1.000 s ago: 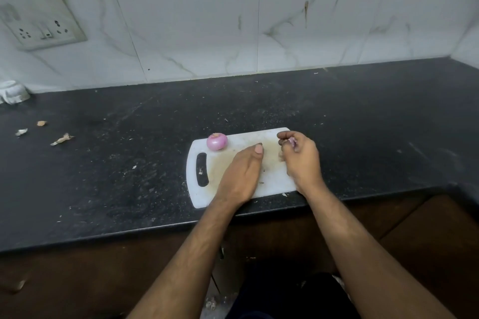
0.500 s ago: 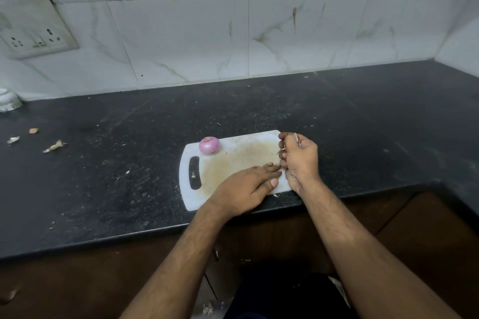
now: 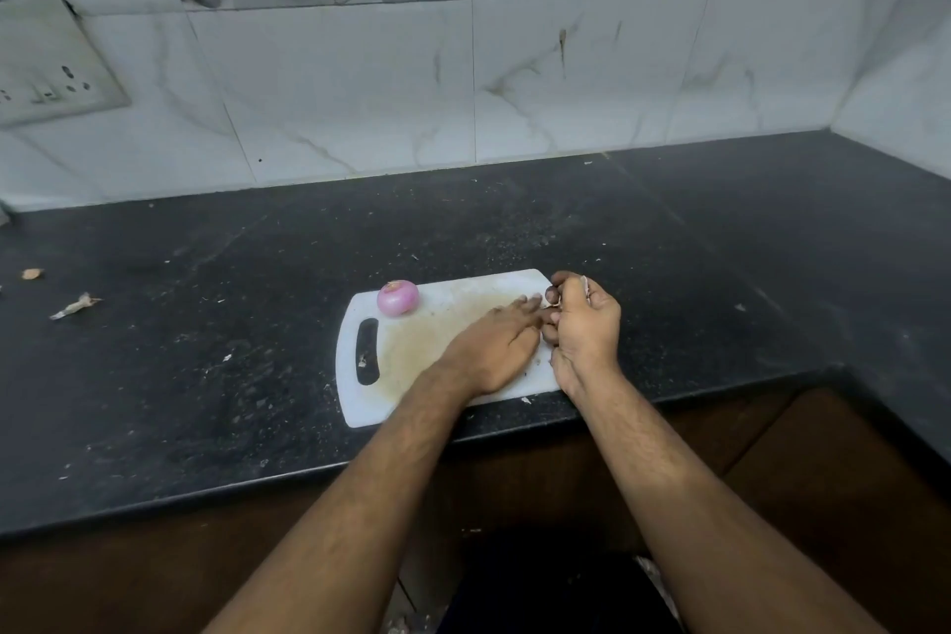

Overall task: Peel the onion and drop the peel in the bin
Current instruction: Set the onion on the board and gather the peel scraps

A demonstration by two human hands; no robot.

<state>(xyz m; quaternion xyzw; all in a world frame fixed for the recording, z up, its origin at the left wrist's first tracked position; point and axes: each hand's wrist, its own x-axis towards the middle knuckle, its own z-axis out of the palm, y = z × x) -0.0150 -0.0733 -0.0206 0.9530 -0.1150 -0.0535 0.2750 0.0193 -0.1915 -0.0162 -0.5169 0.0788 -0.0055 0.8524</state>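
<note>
My left hand [image 3: 496, 348] lies flat on the white cutting board [image 3: 370, 407], palm down, fingers straight and loose, their tips reaching toward the board's right end and nearly meeting my right hand [image 3: 584, 324]. It holds nothing. My right hand stands on its edge at the board's right end, fingers curled inward and closed around bits of onion peel [image 3: 584, 284]; a pale papery sliver shows above my thumb, and most of the rest is hidden inside the curl, so I cannot tell how much I hold.

The peeled onion [image 3: 398, 297], pinkish-purple and glossy, sits on the board near its far edge, toward the left end, just beyond the handle slot [image 3: 367, 350] and well apart from both hands. The middle of the board carries a yellowish-brown stain, and one small scrap lies in the handle slot.

The board rests on a black stone countertop [image 3: 206, 324], close to its near edge. Far to the board's left, on the countertop, lie a dry peel scrap [image 3: 76, 306] and a smaller brownish piece [image 3: 32, 274] beyond it. Behind the board rises a marbled tile wall [image 3: 592, 82], with a switch and socket plate [image 3: 49, 67] on it up and to the board's left
</note>
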